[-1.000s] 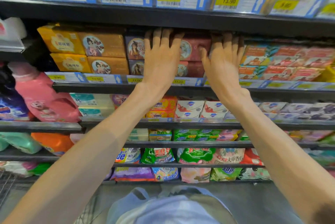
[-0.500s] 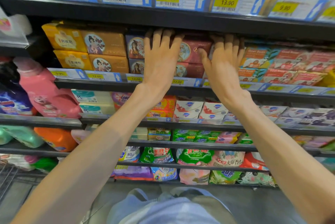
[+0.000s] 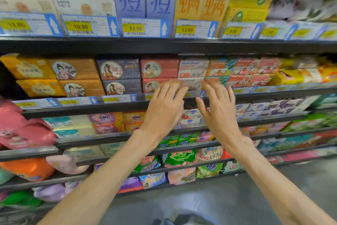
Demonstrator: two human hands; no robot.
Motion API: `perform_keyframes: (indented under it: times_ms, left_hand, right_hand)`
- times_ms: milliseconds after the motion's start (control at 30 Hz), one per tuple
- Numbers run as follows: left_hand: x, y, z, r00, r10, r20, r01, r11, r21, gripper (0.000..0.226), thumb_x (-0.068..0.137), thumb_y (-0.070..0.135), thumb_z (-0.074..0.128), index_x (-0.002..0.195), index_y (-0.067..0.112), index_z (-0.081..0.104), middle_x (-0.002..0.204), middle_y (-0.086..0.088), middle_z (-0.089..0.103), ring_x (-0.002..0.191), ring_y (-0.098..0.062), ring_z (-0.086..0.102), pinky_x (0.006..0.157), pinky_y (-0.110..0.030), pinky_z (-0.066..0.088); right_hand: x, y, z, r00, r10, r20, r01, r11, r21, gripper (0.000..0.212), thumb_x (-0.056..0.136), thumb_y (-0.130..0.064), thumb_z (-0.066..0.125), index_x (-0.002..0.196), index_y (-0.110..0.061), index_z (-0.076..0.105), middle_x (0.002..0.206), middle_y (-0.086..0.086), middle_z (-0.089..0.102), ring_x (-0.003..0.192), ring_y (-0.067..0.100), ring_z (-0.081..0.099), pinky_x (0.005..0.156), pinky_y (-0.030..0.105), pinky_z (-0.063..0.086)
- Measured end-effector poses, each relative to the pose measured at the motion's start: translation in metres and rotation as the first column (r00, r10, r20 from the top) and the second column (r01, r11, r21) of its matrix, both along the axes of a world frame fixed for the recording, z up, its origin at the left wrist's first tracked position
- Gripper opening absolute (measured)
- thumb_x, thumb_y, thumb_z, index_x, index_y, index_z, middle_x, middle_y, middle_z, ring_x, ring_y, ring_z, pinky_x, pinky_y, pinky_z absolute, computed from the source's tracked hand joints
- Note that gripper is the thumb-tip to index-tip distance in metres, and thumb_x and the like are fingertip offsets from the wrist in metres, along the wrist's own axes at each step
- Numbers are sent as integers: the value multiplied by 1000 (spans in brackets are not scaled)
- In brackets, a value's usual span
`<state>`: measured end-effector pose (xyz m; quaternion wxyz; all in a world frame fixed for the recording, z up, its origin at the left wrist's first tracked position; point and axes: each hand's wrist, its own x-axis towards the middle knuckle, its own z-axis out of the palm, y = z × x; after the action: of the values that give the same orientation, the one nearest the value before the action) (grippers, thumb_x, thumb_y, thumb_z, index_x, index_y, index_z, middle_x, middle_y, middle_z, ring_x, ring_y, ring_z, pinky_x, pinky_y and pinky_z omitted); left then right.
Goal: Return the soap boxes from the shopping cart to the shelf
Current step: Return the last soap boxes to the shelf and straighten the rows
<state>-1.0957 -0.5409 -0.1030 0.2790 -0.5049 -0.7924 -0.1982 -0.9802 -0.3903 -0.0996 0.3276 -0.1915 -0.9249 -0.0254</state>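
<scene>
Two red soap boxes (image 3: 159,69), two navy boxes (image 3: 119,69), two hands (image 3: 164,110).

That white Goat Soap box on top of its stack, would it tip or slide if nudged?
The Goat Soap box looks like stiff cardboard, lying flat on another box, so it would probably slide, not tip. Neighbours press close on both sides, likely limiting sideways movement. Its printed surface looks smooth, perhaps slightly slippery.

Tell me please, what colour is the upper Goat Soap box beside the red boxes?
White, seen in the head view.
</scene>
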Motion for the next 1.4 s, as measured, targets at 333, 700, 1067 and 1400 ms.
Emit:
perform_keyframes:
  times_ms: [333,700,1067,1400]
  left_hand:
    - [30,49,2,997,-16,75,21,997,-70,50,100,29,48,146,13,44,151,-6,45,141,-25,39,119,-41,29]
    - [37,93,-4,962,257,88,-253,966,-59,54,95,28,53,146,16,44,155,-5,40,146,-26,31,119,-44,26]
    - [41,99,-11,945,319,65,-319,948,-23,53,92,27,58,143,16,47,150,-8,43,141,-28,36,116,-43,32]
    - [32,94,-17,958,279,65,-282,958,44,50,92,22,61,140,12,51,146,-9,47,139,-28,39,117,-43,33]
  right_hand:
    - [23,43,-3,997,-51,62,54,998,-34,47,104,-44,39,141,-16,47,146,0,51,138,15,43,120,47,20]
    - [8,90,-2,990,139,23,-140,988,70,49,103,-40,41,143,-14,47,149,1,50,142,14,40,120,54,15]
    - [5,107,-7,986,166,11,-166,986,18,50,103,-44,37,146,-19,45,151,-3,46,144,10,35,121,52,13]
    - [6,113,-11,975,219,-25,-219,976,10,44,103,-37,45,142,-18,49,150,-2,49,144,11,35,120,51,19]
